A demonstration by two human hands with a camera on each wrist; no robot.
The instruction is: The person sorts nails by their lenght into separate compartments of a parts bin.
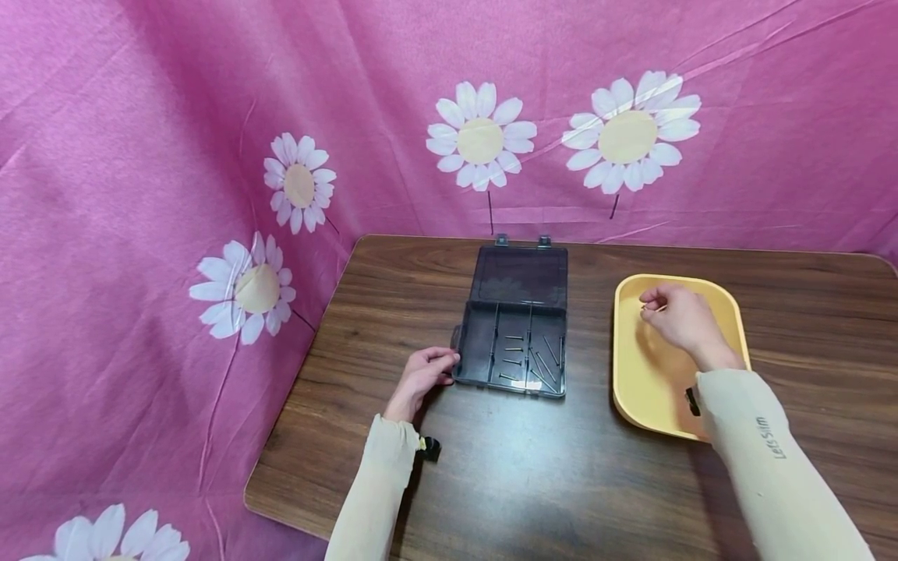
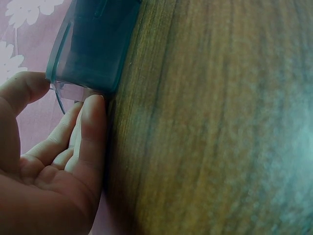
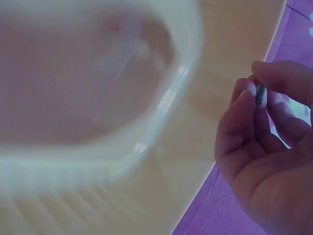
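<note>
A dark translucent compartment box (image 1: 477, 339) stands with its lid (image 1: 521, 274) folded back. Several short screws (image 1: 514, 350) lie in its middle section, several longer ones (image 1: 546, 366) in the right one. At the box's left front corner, my left hand (image 1: 424, 370) holds its side; in the left wrist view the thumb (image 2: 34, 88) is at the upper rim and the fingers are bent against the side below. Over the yellow tray (image 1: 634, 389), my right hand (image 1: 677, 315) pinches a small screw (image 3: 261, 95), its thread showing between thumb and fingertips, the rest hidden.
Both box and tray stand on a brown wood-grain table (image 1: 491, 475), the tray to the right of the box. Behind the table and along its left side hangs a pink cloth (image 1: 393, 93) with large white flowers. Two lid latches (image 1: 501, 241) point toward the back edge.
</note>
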